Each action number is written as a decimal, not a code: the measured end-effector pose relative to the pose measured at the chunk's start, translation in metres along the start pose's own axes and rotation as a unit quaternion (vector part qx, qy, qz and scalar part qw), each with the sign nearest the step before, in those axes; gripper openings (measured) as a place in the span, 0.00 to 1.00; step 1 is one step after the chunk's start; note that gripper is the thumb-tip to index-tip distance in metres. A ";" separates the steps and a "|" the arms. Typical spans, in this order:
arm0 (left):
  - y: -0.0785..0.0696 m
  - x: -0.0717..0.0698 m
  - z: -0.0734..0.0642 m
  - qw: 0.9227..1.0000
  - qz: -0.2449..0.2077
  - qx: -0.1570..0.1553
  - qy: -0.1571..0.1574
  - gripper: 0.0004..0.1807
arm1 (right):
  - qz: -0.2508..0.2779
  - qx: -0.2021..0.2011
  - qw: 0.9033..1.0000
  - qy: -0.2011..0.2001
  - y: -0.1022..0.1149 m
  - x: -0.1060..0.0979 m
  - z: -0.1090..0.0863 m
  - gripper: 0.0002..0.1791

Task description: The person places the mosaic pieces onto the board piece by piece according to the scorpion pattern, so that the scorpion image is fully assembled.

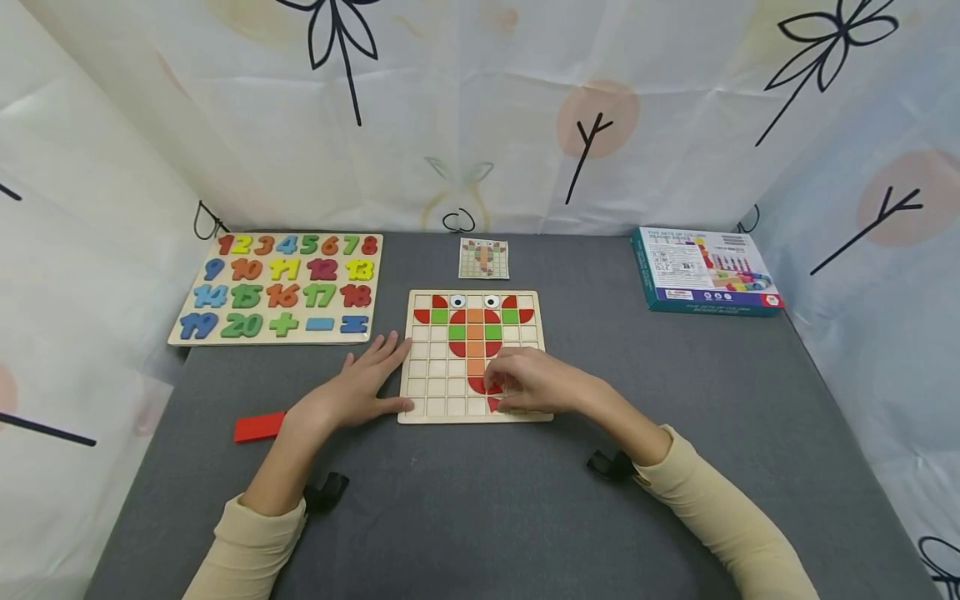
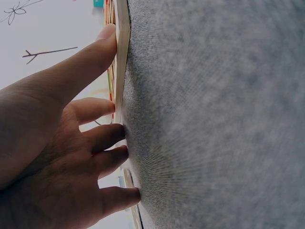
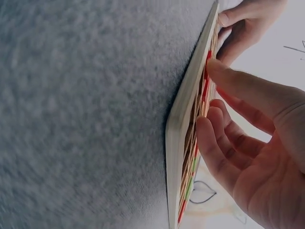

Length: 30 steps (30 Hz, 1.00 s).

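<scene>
A light wooden grid board [image 1: 436,388] holds flat orange, green and red pieces and two eye pieces in its cells. My left hand [image 1: 351,390] lies at its left side with fingers spread; in the left wrist view the thumb [image 2: 102,45] touches the board's edge. Over the lower right of the board, my right hand [image 1: 536,379] has its fingers bent, and it partly hides the cells beneath. Its thumb [image 3: 226,74] touches a red rounded-corner piece [image 1: 492,404] near the bottom row. In the right wrist view a gap shows between thumb and fingertips.
Behind the board lies a small pattern card [image 1: 483,259]. At the back left is a number puzzle board [image 1: 294,282], at the back right a teal-sided box [image 1: 708,271]. A red flat piece [image 1: 258,427] lies beside the left forearm. Patterned curtains surround the grey table [image 1: 465,508].
</scene>
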<state>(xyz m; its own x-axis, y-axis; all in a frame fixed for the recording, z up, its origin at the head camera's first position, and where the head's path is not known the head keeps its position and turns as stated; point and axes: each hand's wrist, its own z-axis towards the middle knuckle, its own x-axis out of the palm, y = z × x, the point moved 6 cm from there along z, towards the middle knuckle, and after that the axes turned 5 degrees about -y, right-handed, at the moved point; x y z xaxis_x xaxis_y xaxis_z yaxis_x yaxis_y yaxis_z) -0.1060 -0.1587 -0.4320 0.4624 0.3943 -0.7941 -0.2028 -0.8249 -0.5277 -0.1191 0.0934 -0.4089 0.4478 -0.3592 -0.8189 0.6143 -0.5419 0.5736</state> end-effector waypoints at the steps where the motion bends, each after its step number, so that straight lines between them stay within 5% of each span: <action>1: 0.000 0.000 0.000 1.000 0.001 0.001 0.000 0.57 | 0.000 0.001 1.000 -0.003 -0.001 -0.001 -0.001 0.14; 30: -0.004 0.000 -0.001 1.000 0.017 -0.007 0.002 0.56 | 0.015 -0.004 1.000 -0.018 -0.002 -0.009 -0.003 0.05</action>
<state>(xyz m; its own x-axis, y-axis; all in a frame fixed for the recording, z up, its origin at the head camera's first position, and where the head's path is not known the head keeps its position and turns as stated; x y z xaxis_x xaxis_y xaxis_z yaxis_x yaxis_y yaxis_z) -0.1043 -0.1563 -0.4296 0.4581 0.3644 -0.8108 -0.2070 -0.8433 -0.4960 -0.1221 0.1001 -0.4024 0.4425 -0.4015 -0.8019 0.6060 -0.5253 0.5974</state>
